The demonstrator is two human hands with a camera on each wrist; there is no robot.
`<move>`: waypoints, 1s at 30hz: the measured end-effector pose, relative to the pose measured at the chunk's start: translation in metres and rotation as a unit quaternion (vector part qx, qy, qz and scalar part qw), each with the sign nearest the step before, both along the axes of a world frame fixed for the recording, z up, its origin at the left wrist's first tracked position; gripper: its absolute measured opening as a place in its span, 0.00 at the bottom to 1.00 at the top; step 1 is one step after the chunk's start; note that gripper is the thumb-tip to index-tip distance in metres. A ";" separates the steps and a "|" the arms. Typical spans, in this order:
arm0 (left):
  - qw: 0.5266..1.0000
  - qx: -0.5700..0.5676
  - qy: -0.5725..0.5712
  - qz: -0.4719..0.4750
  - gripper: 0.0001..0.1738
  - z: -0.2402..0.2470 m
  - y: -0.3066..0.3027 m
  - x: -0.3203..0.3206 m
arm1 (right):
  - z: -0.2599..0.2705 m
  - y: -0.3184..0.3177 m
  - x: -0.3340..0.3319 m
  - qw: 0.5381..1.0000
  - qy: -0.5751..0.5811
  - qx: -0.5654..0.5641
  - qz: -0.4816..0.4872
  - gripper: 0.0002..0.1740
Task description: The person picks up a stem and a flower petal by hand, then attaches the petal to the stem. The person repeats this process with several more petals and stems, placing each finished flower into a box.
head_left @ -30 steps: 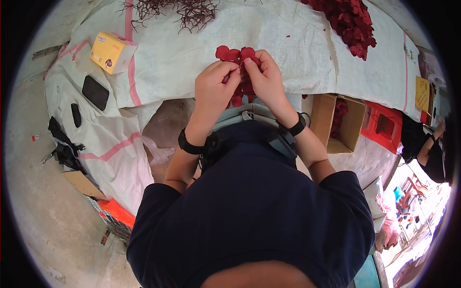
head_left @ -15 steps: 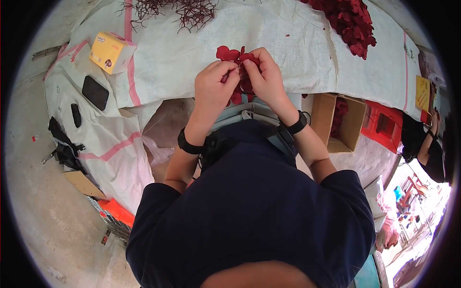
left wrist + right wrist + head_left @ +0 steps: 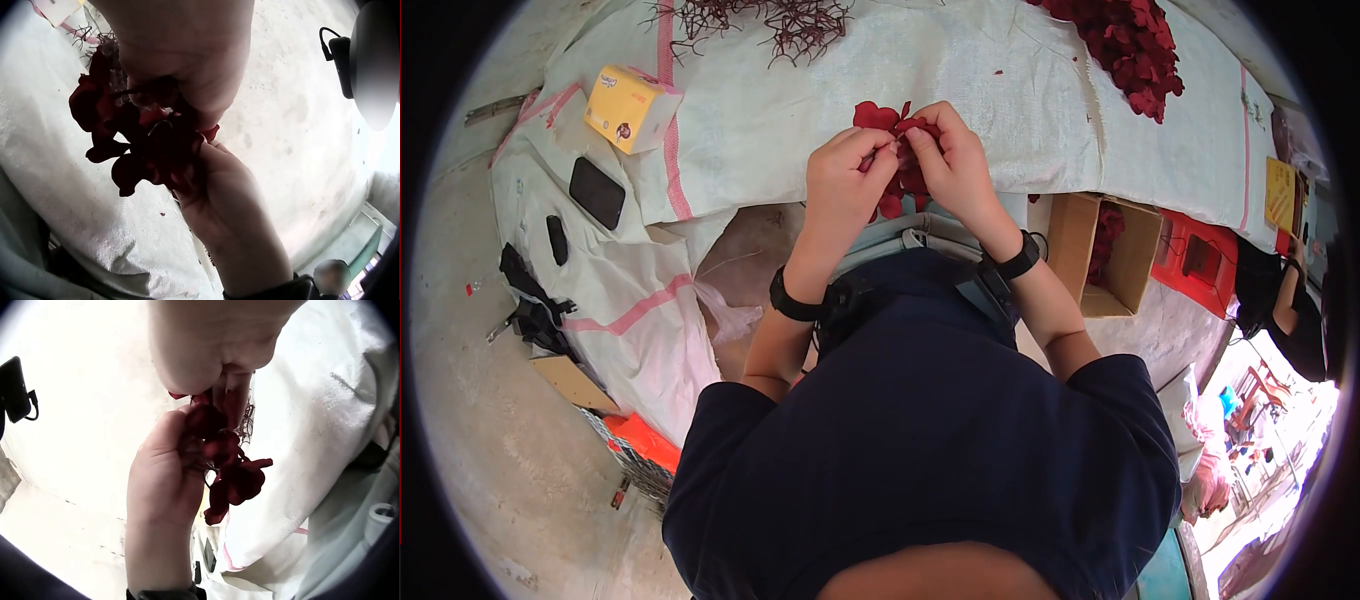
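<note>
Red petal cluster held in both hands at the tabletop edge.
Head view: left hand point(image 3: 845, 185) and right hand point(image 3: 955, 165) meet above the sackcloth-covered tabletop point(image 3: 1020, 110), curled fingers pinching the red petal cluster point(image 3: 897, 150) between them. Left wrist view: petals bunch between both palms. Right wrist view: lower petals dangle beneath the fingers.

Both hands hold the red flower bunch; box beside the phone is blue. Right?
No: the box beside the phone is yellow, per the head view. The left hand and right hand do both hold the red flower bunch.
</note>
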State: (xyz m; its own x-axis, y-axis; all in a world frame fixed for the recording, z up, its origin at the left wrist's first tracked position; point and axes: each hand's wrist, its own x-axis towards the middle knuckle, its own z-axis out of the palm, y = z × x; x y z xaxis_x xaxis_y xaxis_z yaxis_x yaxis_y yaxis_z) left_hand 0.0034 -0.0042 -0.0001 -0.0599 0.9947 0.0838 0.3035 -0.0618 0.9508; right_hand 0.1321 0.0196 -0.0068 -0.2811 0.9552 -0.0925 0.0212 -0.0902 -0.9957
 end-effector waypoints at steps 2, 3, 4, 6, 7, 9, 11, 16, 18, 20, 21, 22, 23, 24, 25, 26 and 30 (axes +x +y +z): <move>1.000 -0.003 0.002 0.000 0.04 -0.001 -0.001 0.000 | -0.001 0.000 -0.001 1.000 -0.012 0.006 0.001 0.03; 1.000 -0.003 0.002 0.000 0.04 -0.001 -0.001 0.000 | -0.003 0.000 -0.001 1.000 -0.015 0.011 -0.003 0.02; 1.000 -0.004 -0.007 0.004 0.04 -0.001 -0.001 0.001 | -0.005 -0.001 -0.001 1.000 -0.019 0.015 -0.006 0.02; 1.000 -0.004 -0.023 0.013 0.04 -0.001 -0.002 0.001 | -0.007 -0.001 -0.002 1.000 -0.022 0.019 -0.008 0.02; 1.000 -0.005 -0.023 0.013 0.04 -0.001 -0.002 0.001 | -0.007 -0.002 -0.001 0.999 -0.029 0.024 -0.005 0.02; 1.000 -0.008 -0.019 0.010 0.04 -0.001 -0.002 0.001 | -0.008 -0.002 -0.001 0.999 -0.041 0.035 0.000 0.02; 1.000 -0.010 -0.016 0.008 0.04 -0.002 -0.002 0.000 | -0.011 -0.003 -0.001 0.998 -0.047 0.039 0.001 0.02; 0.998 -0.067 -0.006 -0.020 0.06 -0.003 -0.004 -0.004 | -0.011 -0.005 -0.001 0.998 -0.052 0.044 0.008 0.02; 0.997 -0.070 -0.003 -0.021 0.05 -0.004 -0.004 -0.004 | -0.011 -0.005 -0.001 0.998 -0.051 0.042 0.008 0.02; 0.997 -0.074 -0.022 -0.015 0.05 -0.006 -0.003 -0.001 | -0.012 -0.005 -0.001 0.998 -0.052 0.037 0.009 0.02; 0.996 -0.077 -0.041 -0.008 0.04 -0.007 -0.002 0.000 | -0.012 -0.004 -0.002 0.998 -0.052 0.035 0.010 0.03; 0.995 -0.081 -0.060 0.000 0.04 -0.009 -0.001 0.000 | -0.012 -0.003 -0.002 0.998 -0.051 0.034 0.012 0.03; 0.995 -0.081 -0.059 0.001 0.04 -0.010 0.000 -0.001 | -0.010 0.000 -0.001 0.999 -0.043 0.025 0.018 0.03; 0.993 -0.093 -0.078 0.003 0.04 -0.012 0.003 -0.002 | -0.007 0.005 0.001 0.999 -0.035 0.015 0.022 0.03; 0.990 -0.102 -0.097 0.003 0.04 -0.014 0.008 -0.003 | -0.005 0.010 0.004 0.999 -0.028 0.008 0.025 0.04; 0.987 -0.110 -0.115 0.002 0.05 -0.014 0.012 -0.005 | -0.006 0.018 0.006 0.999 -0.027 0.012 0.023 0.04; 0.952 -0.153 -0.257 0.067 0.09 -0.006 0.023 -0.023 | -0.002 0.040 0.022 0.991 0.069 0.021 -0.116 0.05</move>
